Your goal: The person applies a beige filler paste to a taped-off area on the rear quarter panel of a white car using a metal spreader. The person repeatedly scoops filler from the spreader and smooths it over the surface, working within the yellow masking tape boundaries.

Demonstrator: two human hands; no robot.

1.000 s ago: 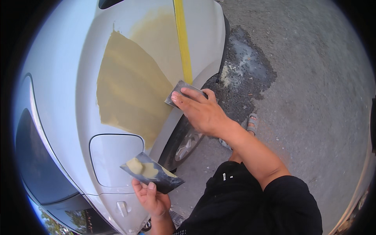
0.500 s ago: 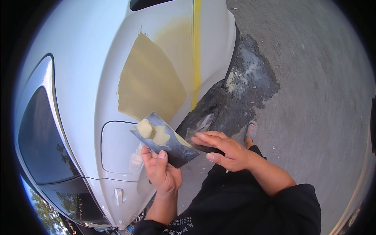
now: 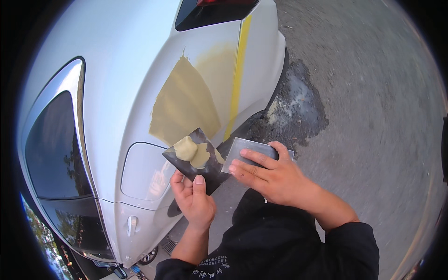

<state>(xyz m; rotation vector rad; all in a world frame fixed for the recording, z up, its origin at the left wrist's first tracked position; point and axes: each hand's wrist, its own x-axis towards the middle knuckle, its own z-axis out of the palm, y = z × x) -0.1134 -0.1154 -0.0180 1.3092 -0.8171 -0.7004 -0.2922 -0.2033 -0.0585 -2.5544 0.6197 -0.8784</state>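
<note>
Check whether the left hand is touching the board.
Touching. The head view shows the left hand holding the board, its fingers pinching the near edge.

Bright daylight out here — grey asphalt spreads rough and wide to the right of my right fingers. Ahead of them, there's a dark wet patch streaked milky white. Far right, a pale strip — and well down-left of my left fingers, sunlit greenery.
</note>
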